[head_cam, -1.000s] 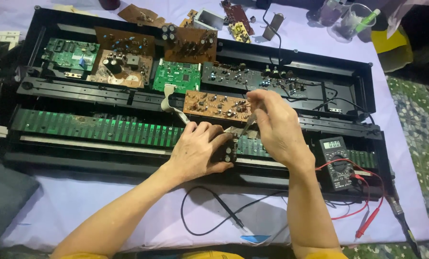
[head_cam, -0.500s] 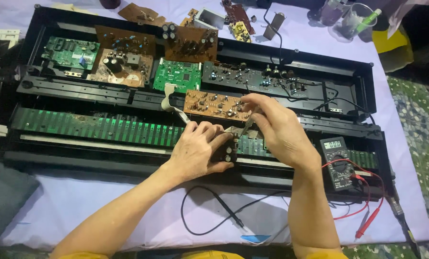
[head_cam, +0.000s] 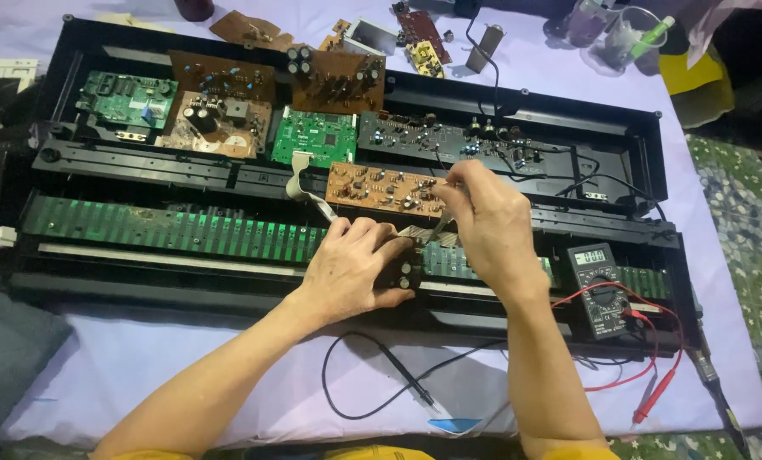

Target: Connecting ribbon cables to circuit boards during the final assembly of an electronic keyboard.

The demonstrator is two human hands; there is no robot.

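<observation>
An opened black keyboard chassis (head_cam: 620,128) lies across the table with several circuit boards inside. My left hand (head_cam: 347,268) grips a small black part with two screws (head_cam: 405,271) at the chassis front. My right hand (head_cam: 487,226) pinches the grey ribbon cable (head_cam: 436,228) at the edge of a brown circuit board (head_cam: 377,187) that rests loose over the green key strip (head_cam: 176,230). What my right fingertips hold beyond the cable is hidden.
A black multimeter (head_cam: 598,290) with red leads (head_cam: 654,396) sits at the right of the chassis. A black probe lead (head_cam: 398,379) loops on the purple cloth (head_cam: 142,358) near me. Loose boards (head_cam: 419,30) and plastic cups (head_cam: 628,34) lie at the far edge.
My right hand has shifted slightly at the brown board's edge. My left hand keeps its grip on the black part. Nothing else has moved.
</observation>
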